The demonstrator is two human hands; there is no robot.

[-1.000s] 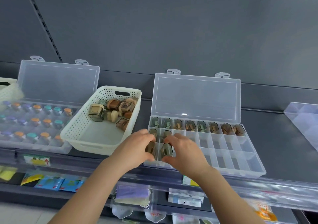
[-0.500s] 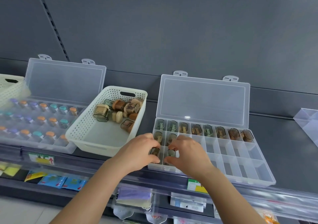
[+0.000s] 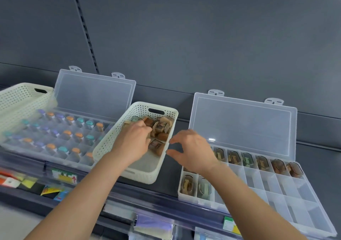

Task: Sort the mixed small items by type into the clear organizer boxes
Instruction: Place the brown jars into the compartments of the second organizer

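1 head view faces forward and down, seemingly near the shelf (image 3: 321, 158).

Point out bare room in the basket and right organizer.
In the basket the near floor is bare; items and the left hand crowd its far end. The right organizer's front two rows lie empty right of the right hand; its back row is crowded.

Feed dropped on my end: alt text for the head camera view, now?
The left hand is in the white basket among brown and green cases, while the right hand hovers open by the clear organizer box, its far row and near-left compartments filled. Another open box of colour-capped bottles sits at left.
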